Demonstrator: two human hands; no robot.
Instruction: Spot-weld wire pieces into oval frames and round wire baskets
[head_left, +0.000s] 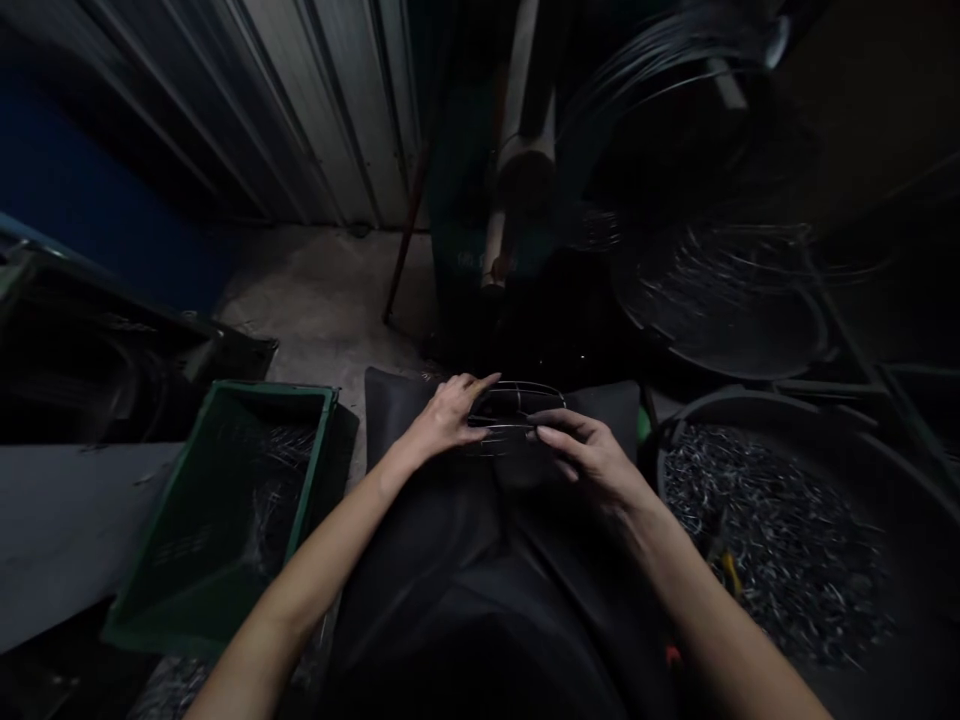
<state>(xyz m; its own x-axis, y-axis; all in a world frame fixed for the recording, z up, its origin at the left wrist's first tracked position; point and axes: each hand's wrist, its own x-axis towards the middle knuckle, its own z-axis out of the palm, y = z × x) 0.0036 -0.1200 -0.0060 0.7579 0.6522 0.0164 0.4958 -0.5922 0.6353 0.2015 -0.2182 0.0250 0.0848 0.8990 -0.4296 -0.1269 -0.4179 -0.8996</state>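
Above my lap, a round frame of thin shiny wire [510, 427] is held between both hands. My left hand [444, 418] grips its left side, with the thumb below and the fingers along the upper edge. My right hand [592, 448] has thumb and forefinger closed at the right side of the frame, near a small metal bit [532, 435] too small to name. Dark cloth [487, 560] covers my legs beneath the frame.
On the left stands a green crate [217, 400] with thin wire pieces. A wide dark tub [667, 425] at right holds many small bent metal pieces and a yellow-handled thing [731, 575]. A machine with a cylindrical bar [525, 150] is ahead; another basin [780, 350] holds wire.
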